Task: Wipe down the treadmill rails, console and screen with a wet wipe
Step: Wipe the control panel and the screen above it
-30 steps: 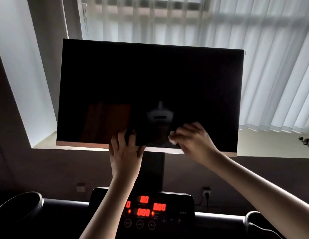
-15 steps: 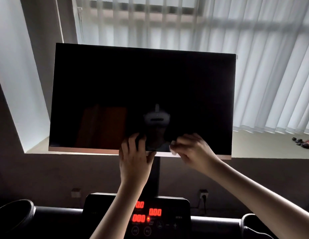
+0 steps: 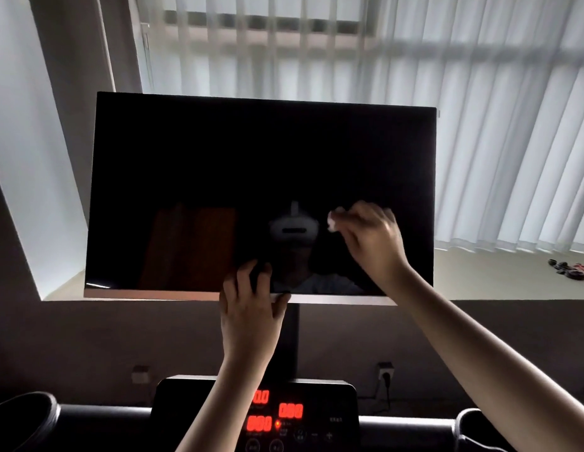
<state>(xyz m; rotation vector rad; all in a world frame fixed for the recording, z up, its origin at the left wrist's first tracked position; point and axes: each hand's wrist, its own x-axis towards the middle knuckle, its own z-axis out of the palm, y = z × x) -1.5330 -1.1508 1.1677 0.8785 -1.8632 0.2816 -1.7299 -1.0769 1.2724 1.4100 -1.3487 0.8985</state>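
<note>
A large dark screen [image 3: 218, 164] stands on a black post above the treadmill console [image 3: 323, 409], which shows red lit digits. My left hand [image 3: 249, 308] grips the screen's bottom edge near the middle, fingers on the glass and thumb under the pale lower bezel. My right hand [image 3: 373, 238] presses a small white wet wipe [image 3: 333, 220] against the glass, right of centre; only a bit of the wipe shows past my fingers. The black rail [image 3: 98, 425] runs left and right of the console at the bottom of the view.
Cup holders sit at both lower corners, left [image 3: 21, 415] and right [image 3: 476, 429]. Behind the screen is a window with white vertical blinds [image 3: 480, 125] and a sill holding small dark objects [image 3: 564, 265]. A wall socket with a plug [image 3: 385, 373] is below.
My right hand has lifted with the wipe from the bottom edge of the screen up onto the glass. My left hand keeps its grip on the lower edge. The camera tilted down.
</note>
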